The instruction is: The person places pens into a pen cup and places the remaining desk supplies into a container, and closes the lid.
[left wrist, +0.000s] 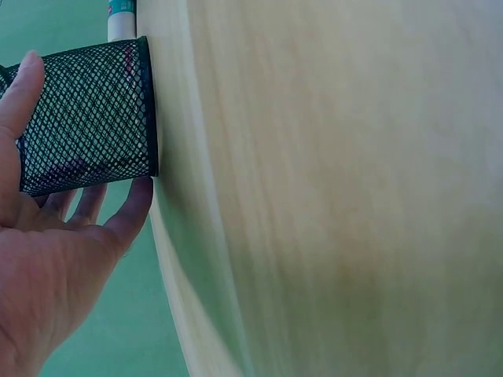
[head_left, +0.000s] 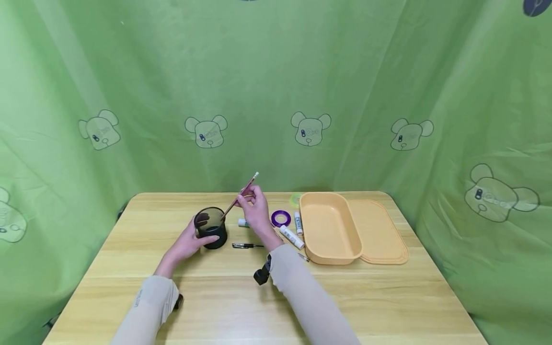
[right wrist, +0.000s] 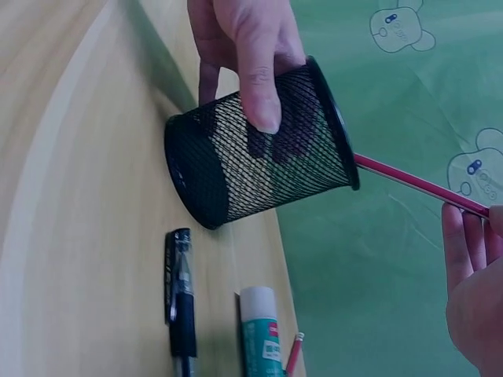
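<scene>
One wood-grain tabletop (head_left: 224,306), pale yellow-brown with bands running from side to side, forms the work surface. A green fabric curtain (head_left: 258,72) printed with outlined bear heads encloses the table at the rear and on both sides.

A slender dark-red pencil (head_left: 247,187) with a white end is located at the mouth of a black cylindrical metal-mesh pen cup (head_left: 221,233), on the left half of the table. The long axis of the pencil is oblique: the white end points up, rightward and away from the cup; the opposite end lies inside the rim. The cup's mouth faces upward; whether its base bears fully on the tabletop cannot be determined.

The right hand (head_left: 257,211) pinches the pencil between thumb and fingers, outside the cup. The left hand (head_left: 187,244) grasps the cup wall, thumb on one side and fingers round the other.

To the right of the cup lie a black-capped pen with a clear barrel (head_left: 245,246), a purple ring-shaped tape roll (head_left: 274,223) and white cylindrical glue sticks with green labels (head_left: 292,236). Beyond these stands an open light-orange rectangular plastic box (head_left: 329,227), with a flat light-orange lid (head_left: 381,230) just beside it.
</scene>
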`<state>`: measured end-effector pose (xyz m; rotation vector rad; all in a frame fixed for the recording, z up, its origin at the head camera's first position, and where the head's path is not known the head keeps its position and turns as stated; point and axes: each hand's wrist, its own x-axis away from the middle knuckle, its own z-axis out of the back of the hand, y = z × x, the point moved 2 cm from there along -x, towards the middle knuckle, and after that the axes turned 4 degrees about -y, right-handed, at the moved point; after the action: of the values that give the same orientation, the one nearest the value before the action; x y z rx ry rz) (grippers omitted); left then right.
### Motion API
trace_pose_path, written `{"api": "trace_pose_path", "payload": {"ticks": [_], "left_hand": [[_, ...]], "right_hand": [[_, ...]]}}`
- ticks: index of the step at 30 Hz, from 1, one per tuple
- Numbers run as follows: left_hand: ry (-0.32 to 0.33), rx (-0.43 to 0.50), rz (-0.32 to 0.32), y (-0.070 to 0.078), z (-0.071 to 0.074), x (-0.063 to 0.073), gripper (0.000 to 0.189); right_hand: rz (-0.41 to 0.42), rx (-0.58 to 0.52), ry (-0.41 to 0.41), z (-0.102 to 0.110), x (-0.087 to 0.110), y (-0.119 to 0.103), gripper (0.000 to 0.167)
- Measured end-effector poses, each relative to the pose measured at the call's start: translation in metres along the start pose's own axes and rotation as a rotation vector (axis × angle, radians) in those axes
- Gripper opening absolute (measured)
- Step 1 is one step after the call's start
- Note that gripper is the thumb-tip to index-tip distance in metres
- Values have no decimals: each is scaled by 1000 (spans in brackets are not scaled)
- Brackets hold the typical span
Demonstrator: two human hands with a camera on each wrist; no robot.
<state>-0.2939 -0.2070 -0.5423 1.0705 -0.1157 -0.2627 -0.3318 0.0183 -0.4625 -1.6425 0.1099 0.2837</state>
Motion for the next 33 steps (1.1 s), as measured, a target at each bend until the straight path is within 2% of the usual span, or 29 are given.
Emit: {"api": "trace_pose_path", "payload": {"ticks": [8, 16, 25, 33], "left_hand": [[-9, 23, -25, 5, -7, -7, 92], [-23, 57, -61, 10, -20, -13, 91], [-25, 40, -52, 11, -22, -12, 91], [-22, 34, -54, 9, -22, -15, 92]], "right_hand": [[-9, 54, -3, -10, 1, 9, 22], [-27, 160, 15, -6, 2, 19, 21], [1, 156, 33, -1, 1, 32, 20], [-12, 146, 15, -3, 1, 37, 22]]}}
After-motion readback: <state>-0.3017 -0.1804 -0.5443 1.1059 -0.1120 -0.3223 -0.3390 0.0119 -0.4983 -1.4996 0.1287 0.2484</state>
